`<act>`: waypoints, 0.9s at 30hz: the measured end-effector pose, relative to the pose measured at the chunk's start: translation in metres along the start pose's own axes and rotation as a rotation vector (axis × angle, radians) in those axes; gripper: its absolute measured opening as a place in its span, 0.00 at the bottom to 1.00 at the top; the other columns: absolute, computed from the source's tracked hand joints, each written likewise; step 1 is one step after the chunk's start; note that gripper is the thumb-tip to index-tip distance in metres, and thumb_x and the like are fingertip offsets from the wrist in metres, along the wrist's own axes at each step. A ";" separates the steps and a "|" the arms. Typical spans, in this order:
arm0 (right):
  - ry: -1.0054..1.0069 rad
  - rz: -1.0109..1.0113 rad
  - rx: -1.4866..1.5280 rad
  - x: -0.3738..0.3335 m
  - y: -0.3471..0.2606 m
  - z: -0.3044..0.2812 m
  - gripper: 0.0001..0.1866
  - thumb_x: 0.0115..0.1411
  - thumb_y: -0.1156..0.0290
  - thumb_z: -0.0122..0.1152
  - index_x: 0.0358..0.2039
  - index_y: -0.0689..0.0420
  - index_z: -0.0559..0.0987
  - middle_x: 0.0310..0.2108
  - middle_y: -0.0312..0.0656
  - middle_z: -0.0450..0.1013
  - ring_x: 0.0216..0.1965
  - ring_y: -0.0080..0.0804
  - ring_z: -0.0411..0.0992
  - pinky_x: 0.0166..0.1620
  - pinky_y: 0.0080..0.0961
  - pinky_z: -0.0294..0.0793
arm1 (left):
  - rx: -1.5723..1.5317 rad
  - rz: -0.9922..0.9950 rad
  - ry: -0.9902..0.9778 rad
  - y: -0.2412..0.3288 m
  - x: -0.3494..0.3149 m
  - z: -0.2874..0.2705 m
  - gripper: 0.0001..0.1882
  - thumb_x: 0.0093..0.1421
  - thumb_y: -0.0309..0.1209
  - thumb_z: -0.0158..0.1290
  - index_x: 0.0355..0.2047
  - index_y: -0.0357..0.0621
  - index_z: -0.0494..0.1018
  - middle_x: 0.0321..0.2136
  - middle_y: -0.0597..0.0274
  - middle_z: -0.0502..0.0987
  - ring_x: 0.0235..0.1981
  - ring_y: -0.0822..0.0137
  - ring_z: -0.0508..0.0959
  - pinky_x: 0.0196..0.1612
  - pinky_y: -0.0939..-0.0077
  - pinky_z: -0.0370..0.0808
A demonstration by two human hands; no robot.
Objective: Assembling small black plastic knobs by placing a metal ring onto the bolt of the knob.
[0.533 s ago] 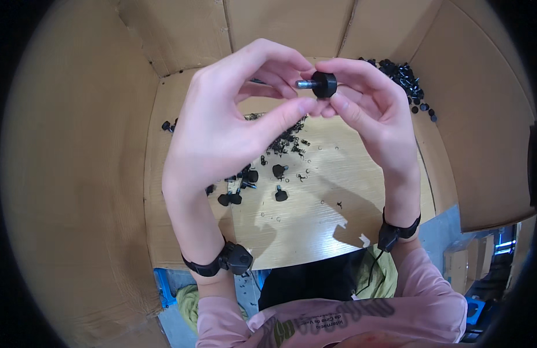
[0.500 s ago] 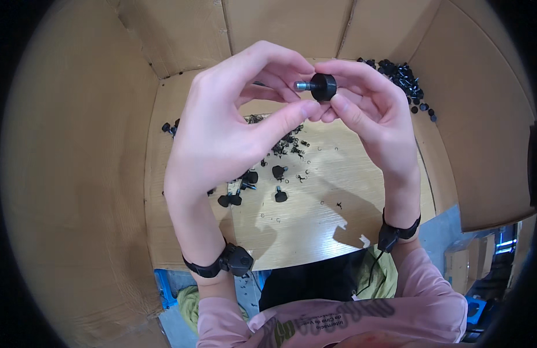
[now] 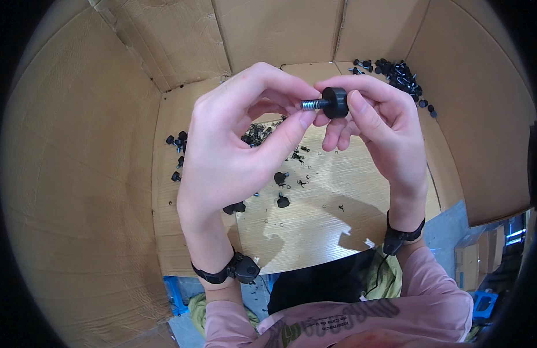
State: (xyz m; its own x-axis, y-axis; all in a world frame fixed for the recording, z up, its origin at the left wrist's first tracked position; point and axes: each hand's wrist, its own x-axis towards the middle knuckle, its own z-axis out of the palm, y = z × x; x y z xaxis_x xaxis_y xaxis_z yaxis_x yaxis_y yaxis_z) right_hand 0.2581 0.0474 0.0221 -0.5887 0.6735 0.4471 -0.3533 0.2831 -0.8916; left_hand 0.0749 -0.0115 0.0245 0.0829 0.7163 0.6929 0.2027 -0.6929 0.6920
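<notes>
Loose black knobs (image 3: 177, 142) are lying at the left of the wooden surface (image 3: 315, 220), inside cardboard walls (image 3: 77, 174). The left hand (image 3: 239, 151) is pinching the threaded steel end of a knob screw (image 3: 329, 103) between thumb and forefinger, raised above the surface. The right hand (image 3: 378, 127) is gripping its black head with curled fingers. Judging by the finished-looking pile (image 3: 399, 72) at the far right and the many scattered parts (image 3: 268, 130) under the hands, much work is remaining

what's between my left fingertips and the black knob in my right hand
In the head view, only the knob's threaded metal stud lies between them; the left hand pinches its tip, the right hand holds the knob.
</notes>
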 end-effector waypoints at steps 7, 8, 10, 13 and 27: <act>-0.024 0.061 -0.034 -0.003 -0.005 -0.003 0.15 0.64 0.67 0.52 0.45 0.65 0.75 0.30 0.45 0.76 0.25 0.26 0.76 0.28 0.16 0.73 | 0.075 0.021 -0.009 0.000 -0.002 0.001 0.10 0.51 0.14 0.55 0.35 0.31 0.72 0.34 0.56 0.74 0.39 0.69 0.76 0.45 0.77 0.73; -0.023 0.061 -0.033 -0.003 -0.006 -0.004 0.15 0.64 0.67 0.52 0.45 0.65 0.75 0.30 0.45 0.76 0.25 0.26 0.76 0.28 0.16 0.73 | 0.076 0.020 -0.010 0.000 -0.002 0.000 0.10 0.51 0.14 0.55 0.35 0.31 0.72 0.34 0.56 0.74 0.39 0.69 0.76 0.45 0.77 0.73; -0.059 0.130 0.003 -0.003 -0.012 -0.005 0.14 0.63 0.68 0.53 0.44 0.65 0.75 0.29 0.44 0.76 0.26 0.25 0.75 0.29 0.16 0.73 | 0.181 0.134 -0.047 0.000 -0.001 -0.002 0.11 0.51 0.13 0.54 0.36 0.31 0.72 0.34 0.56 0.74 0.39 0.69 0.75 0.45 0.77 0.73; -0.046 -0.022 -0.167 -0.006 -0.011 -0.004 0.15 0.63 0.73 0.49 0.47 0.68 0.71 0.33 0.48 0.76 0.27 0.28 0.75 0.29 0.17 0.73 | 0.193 0.108 -0.012 -0.001 0.000 -0.001 0.10 0.53 0.13 0.52 0.37 0.30 0.72 0.34 0.56 0.74 0.38 0.68 0.76 0.44 0.76 0.74; -0.075 -0.302 -0.163 -0.005 -0.002 -0.005 0.12 0.55 0.86 0.54 0.41 0.69 0.72 0.49 0.58 0.66 0.46 0.34 0.70 0.50 0.27 0.73 | 0.010 0.012 0.027 0.001 -0.003 0.000 0.12 0.51 0.14 0.53 0.38 0.28 0.71 0.34 0.54 0.76 0.36 0.67 0.78 0.41 0.75 0.76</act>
State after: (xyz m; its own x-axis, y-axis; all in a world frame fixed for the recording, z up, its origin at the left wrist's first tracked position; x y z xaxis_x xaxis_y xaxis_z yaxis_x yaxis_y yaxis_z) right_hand 0.2656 0.0464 0.0213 -0.5295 0.4924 0.6908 -0.4026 0.5709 -0.7155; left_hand 0.0748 -0.0144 0.0225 0.0592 0.7050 0.7067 0.2120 -0.7007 0.6812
